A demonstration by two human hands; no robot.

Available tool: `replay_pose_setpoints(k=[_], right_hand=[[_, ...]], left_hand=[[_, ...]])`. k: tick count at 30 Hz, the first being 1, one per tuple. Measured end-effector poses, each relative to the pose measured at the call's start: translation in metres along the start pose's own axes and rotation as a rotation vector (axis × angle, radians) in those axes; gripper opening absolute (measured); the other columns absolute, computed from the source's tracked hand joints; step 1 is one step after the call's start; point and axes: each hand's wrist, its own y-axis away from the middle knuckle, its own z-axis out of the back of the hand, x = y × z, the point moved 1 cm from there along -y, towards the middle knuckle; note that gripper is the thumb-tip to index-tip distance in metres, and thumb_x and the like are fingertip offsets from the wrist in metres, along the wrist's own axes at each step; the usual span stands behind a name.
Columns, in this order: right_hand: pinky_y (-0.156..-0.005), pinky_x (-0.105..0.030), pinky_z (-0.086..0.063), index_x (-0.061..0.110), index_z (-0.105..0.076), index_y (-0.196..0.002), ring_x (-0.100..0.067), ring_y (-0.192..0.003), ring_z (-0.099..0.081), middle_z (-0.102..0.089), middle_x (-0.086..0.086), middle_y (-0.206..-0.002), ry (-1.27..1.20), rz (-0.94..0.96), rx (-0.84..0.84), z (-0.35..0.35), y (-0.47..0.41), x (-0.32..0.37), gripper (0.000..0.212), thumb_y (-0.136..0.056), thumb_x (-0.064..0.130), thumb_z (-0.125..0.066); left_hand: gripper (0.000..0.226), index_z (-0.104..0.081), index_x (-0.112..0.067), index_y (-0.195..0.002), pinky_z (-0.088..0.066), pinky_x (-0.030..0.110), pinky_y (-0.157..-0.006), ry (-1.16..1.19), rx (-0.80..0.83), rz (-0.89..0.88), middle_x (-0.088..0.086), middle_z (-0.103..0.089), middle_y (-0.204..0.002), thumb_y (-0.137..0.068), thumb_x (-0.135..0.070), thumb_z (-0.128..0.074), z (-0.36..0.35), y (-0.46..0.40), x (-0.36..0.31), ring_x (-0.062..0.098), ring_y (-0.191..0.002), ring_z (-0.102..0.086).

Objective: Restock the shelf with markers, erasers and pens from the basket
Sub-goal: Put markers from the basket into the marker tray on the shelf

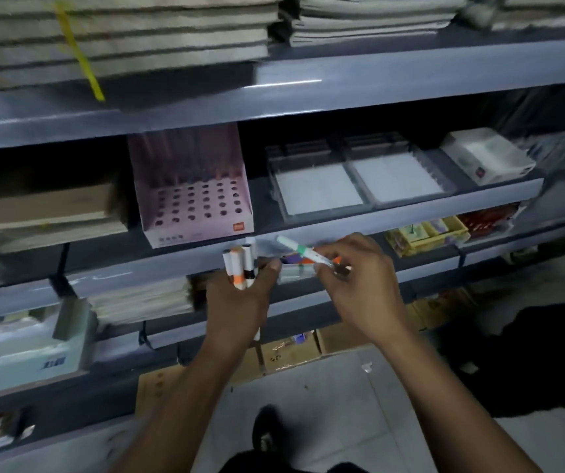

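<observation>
Fingers (323,266) of the right hand (359,285) pinch a single white marker with a green band (299,251), angled up and to the left, apparently so it can be fed tip-first into a slot. The left hand (236,302) grips a bunch of markers (241,268) upright, caps up, a holding stock kept close so the other hand can draw one at a time. Both hands work in front of the grey shelf (308,227), just below and right of the pink display box (192,199), whose perforated tray of round holes stands empty and looks to be where the markers belong. Clear trays (356,186) sit to its right on the same level. The basket is out of view. Restocking appears barely begun: no marker yet stands in the box.
</observation>
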Motion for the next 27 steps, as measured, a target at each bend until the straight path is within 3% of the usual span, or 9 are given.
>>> replay_pose_setpoints(k=[6,9,12,14,18,20,23,27], right_hand=[[-0.084,-0.039,-0.057,0.018,-0.079,-0.112,-0.017,-0.098,-0.06,-0.063,0.004,-0.099,0.004,0.062,0.024,0.011,-0.044,-0.021,0.025,-0.089,0.011,-0.077],[-0.083,-0.042,-0.057,0.015,-0.079,-0.111,-0.021,-0.098,-0.061,-0.063,0.001,-0.098,-0.028,0.116,0.06,0.016,-0.062,-0.032,0.023,-0.089,0.009,-0.076],[-0.083,-0.038,-0.056,0.019,-0.079,-0.112,-0.017,-0.097,-0.058,-0.063,0.003,-0.098,-0.036,0.194,0.092,0.024,-0.079,-0.041,0.023,-0.09,0.013,-0.076],[-0.084,-0.037,-0.055,0.019,-0.078,-0.114,-0.018,-0.099,-0.057,-0.063,0.003,-0.099,-0.055,0.23,0.115,0.031,-0.09,-0.049,0.024,-0.091,0.014,-0.076],[-0.083,-0.037,-0.053,0.016,-0.077,-0.113,-0.017,-0.095,-0.055,-0.061,0.005,-0.095,-0.063,0.278,0.151,0.045,-0.107,-0.069,0.022,-0.091,0.013,-0.076],[-0.08,-0.033,-0.051,0.016,-0.077,-0.113,-0.015,-0.093,-0.054,-0.059,0.008,-0.094,-0.07,0.291,0.177,0.051,-0.115,-0.078,0.022,-0.091,0.013,-0.076],[-0.079,-0.026,-0.046,0.018,-0.077,-0.113,-0.013,-0.09,-0.053,-0.059,0.008,-0.093,-0.078,0.322,0.195,0.059,-0.125,-0.086,0.02,-0.093,0.017,-0.075],[-0.081,-0.029,-0.05,0.017,-0.078,-0.112,-0.014,-0.09,-0.056,-0.062,0.006,-0.095,-0.084,0.335,0.168,0.06,-0.137,-0.089,0.018,-0.094,0.02,-0.076]], left_hand=[[0.022,-0.073,-0.033,-0.071,-0.047,0.025,-0.048,-0.045,0.001,-0.121,-0.006,-0.064,-0.056,-0.091,-0.036,-0.081,-0.034,-0.026,-0.015,0.007,-0.051,-0.056],[0.013,-0.077,-0.026,-0.08,-0.051,0.021,-0.054,-0.057,-0.052,-0.172,-0.008,-0.072,-0.065,-0.091,-0.03,-0.082,-0.051,-0.03,-0.021,0.006,-0.057,-0.063],[0.002,-0.08,-0.021,-0.094,-0.053,0.018,-0.062,-0.143,-0.135,-0.269,-0.011,-0.078,-0.082,-0.093,-0.023,-0.079,-0.071,-0.03,-0.026,0.006,-0.075,-0.072],[0.008,-0.078,-0.016,-0.092,-0.055,0.027,-0.064,-0.228,-0.214,-0.312,-0.007,-0.076,-0.079,-0.093,-0.025,-0.079,-0.084,-0.029,-0.025,0.01,-0.075,-0.071],[0.031,-0.059,-0.034,-0.068,-0.041,0.016,-0.048,-0.416,-0.311,-0.381,-0.015,-0.068,-0.073,-0.093,-0.032,-0.078,-0.11,-0.03,-0.022,0.006,-0.058,-0.062],[0.028,-0.056,-0.038,-0.071,-0.037,0.018,-0.046,-0.489,-0.309,-0.373,-0.017,-0.066,-0.074,-0.092,-0.039,-0.075,-0.12,-0.034,-0.022,0.008,-0.058,-0.061],[0.034,-0.052,-0.039,-0.067,-0.036,0.01,-0.047,-0.543,-0.316,-0.37,-0.014,-0.059,-0.057,-0.092,-0.041,-0.075,-0.13,-0.038,-0.022,0.004,-0.058,-0.062],[0.036,-0.051,-0.037,-0.067,-0.039,0.01,-0.05,-0.483,-0.304,-0.366,-0.018,-0.062,-0.06,-0.094,-0.037,-0.075,-0.133,-0.042,-0.018,0.004,-0.055,-0.06]])
